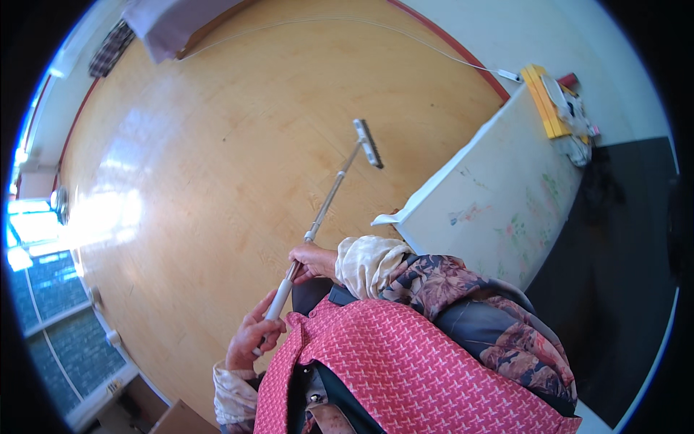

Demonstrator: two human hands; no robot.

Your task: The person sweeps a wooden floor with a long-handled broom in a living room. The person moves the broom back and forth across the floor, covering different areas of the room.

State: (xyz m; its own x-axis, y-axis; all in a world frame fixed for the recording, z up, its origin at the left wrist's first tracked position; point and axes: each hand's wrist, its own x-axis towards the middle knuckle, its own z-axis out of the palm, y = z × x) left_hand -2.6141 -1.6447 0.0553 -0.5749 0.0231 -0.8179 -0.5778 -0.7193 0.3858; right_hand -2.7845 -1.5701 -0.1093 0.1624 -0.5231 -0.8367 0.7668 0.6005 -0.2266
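Both of my hands are on a long-handled floor brush point(327, 203). My left hand point(254, 332) wraps the pale grip point(279, 300) near the handle's lower end. Higher up the metal pole, my right hand point(310, 262) is closed around it. The pole slants away from me and up to the right. At its far end is a narrow white brush head point(368, 143) with dark bristles along its right side. It is over the yellowish wood-look floor point(260, 135); whether the bristles touch the floor cannot be told.
On my right stands a table with a white floral cover point(488, 206), bearing a yellow box point(545, 103) and plastic bags point(577, 122). A white cable point(325, 19) crosses the far floor to a power strip point(509, 75). A cloth-draped piece of furniture point(173, 24) stands far left.
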